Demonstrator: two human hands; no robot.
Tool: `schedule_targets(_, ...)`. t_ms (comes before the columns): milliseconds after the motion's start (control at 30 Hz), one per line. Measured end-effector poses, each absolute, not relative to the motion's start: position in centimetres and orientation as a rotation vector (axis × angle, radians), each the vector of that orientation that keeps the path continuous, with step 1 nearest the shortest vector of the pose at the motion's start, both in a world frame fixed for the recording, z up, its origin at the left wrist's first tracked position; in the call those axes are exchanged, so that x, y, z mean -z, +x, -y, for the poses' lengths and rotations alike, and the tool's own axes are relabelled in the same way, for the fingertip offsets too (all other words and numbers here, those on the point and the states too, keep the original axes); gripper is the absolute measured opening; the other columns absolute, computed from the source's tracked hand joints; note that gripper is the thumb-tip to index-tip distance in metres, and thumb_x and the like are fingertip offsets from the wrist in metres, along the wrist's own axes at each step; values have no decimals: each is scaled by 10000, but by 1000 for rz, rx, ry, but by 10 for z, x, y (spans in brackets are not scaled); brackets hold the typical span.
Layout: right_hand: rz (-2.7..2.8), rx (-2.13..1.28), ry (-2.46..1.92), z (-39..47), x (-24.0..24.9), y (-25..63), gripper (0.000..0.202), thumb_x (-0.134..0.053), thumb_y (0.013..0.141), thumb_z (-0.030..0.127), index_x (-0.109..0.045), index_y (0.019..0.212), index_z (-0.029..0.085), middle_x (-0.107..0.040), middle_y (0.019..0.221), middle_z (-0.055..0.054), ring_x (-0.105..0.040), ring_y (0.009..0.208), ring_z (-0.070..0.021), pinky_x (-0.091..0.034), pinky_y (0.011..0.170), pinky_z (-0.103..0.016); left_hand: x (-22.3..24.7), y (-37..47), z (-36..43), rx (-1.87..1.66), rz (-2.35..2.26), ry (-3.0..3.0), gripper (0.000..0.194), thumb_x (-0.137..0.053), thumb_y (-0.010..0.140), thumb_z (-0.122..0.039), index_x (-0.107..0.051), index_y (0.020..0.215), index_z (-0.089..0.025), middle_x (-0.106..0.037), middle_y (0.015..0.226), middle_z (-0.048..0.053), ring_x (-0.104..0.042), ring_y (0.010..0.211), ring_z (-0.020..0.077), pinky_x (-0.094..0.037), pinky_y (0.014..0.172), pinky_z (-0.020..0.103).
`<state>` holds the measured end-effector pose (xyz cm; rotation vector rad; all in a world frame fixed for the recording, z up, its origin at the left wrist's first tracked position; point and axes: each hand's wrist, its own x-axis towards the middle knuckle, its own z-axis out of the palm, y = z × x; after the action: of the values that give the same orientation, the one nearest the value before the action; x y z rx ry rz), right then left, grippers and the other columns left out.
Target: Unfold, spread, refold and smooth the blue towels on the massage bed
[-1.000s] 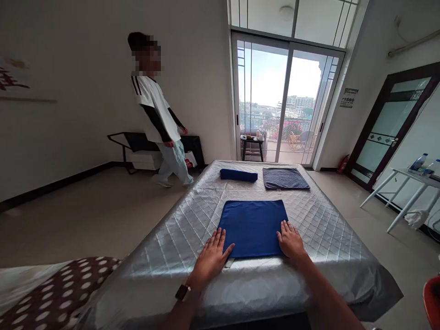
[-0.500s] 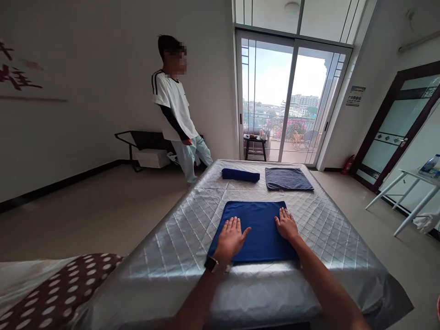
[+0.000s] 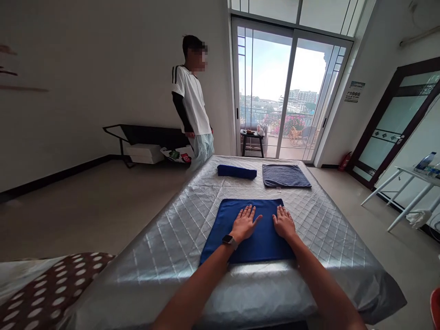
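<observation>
A blue cloth [image 3: 220, 229] lies flat near the front of a table with a silver quilted cover [image 3: 165, 247]. My left hand [image 3: 244, 223] rests palm down on the cloth near its middle, fingers stretched out, a watch on the wrist. Flat on the cloth's right part lies my right hand [image 3: 283, 222], its fingers also straight. Neither hand grips anything. Farther back on the cover are a rolled or folded dark blue cloth [image 3: 237, 172] and, to its right, a flat grey-blue towel [image 3: 286, 176].
Beyond the table's far left corner stands a person [image 3: 194, 98] in a white shirt. A black bench [image 3: 151, 135] is by the wall behind. On the right is a white side table [image 3: 415, 173] with bottles. Brown polka-dot fabric [image 3: 58, 288] lies at the lower left.
My left hand has slid right across the blue cloth, nearer my right hand. The person has shifted right in the view and stands more upright. The view has moved slightly.
</observation>
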<state>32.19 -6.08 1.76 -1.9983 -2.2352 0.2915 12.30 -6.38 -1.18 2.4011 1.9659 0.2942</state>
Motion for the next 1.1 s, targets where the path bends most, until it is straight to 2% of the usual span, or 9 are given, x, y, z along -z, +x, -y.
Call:
schedule_targets(233, 2225, -293, -2032, 63, -18, 320, 637, -225, 1035, 401, -236, 1586, 82, -234, 1642, -119, -169, 1532, -201, -110, 1224, -366, 27, 18, 69, -334, -2231, 2159, 888, -121, 970, -672, -350, 1523, -17, -301, 1606, 206, -270, 1504, 305, -242, 1226, 465)
schedule_targets(467, 2276, -244, -2010, 39, -38, 315, 623, -244, 1032, 369, -274, 1570, 55, -275, 1623, -149, -202, 1524, -215, -130, 1222, -370, 41, 12, 65, -451, -2237, 2186, 875, -154, 964, -683, -391, 1506, -37, -369, 1574, 218, -323, 1482, 309, -286, 1204, 478)
schedule_targets(700, 2222, -296, -2004, 17, -23, 316, 652, -235, 1031, 417, -252, 1578, 62, -231, 1641, -123, -172, 1531, -193, -115, 1223, -339, 37, 12, 69, -288, -2309, 2199, 840, -184, 981, -627, -391, 1495, 4, -341, 1583, 212, -337, 1478, 286, -261, 1220, 437)
schedule_targets(833, 2193, -295, -2004, 16, -14, 316, 663, -232, 1030, 435, -249, 1580, 64, -227, 1644, -117, -158, 1534, -191, -95, 1224, -334, 30, 22, 68, -276, -2391, 2183, 854, -200, 972, -639, -423, 1474, 14, -391, 1555, 227, -350, 1467, 318, -250, 1221, 463)
schedule_targets(933, 2186, -303, -2004, 16, -14, 315, 662, -225, 1031, 437, -255, 1578, 65, -224, 1646, -115, -161, 1533, -190, -95, 1226, -338, 22, 50, 59, -336, -2208, 2347, 819, -210, 981, -622, -429, 1480, -10, -390, 1563, 212, -340, 1474, 310, -269, 1215, 453)
schedule_targets(1100, 2183, -282, -1988, 16, -14, 316, 646, -227, 1030, 393, -256, 1571, 40, -225, 1642, -125, -178, 1529, -191, -120, 1226, -350, 12, 135, 25, -389, -1727, 2602, 624, -238, 1024, -493, -429, 1506, -148, -430, 1559, 149, -370, 1461, 264, -300, 1193, 465)
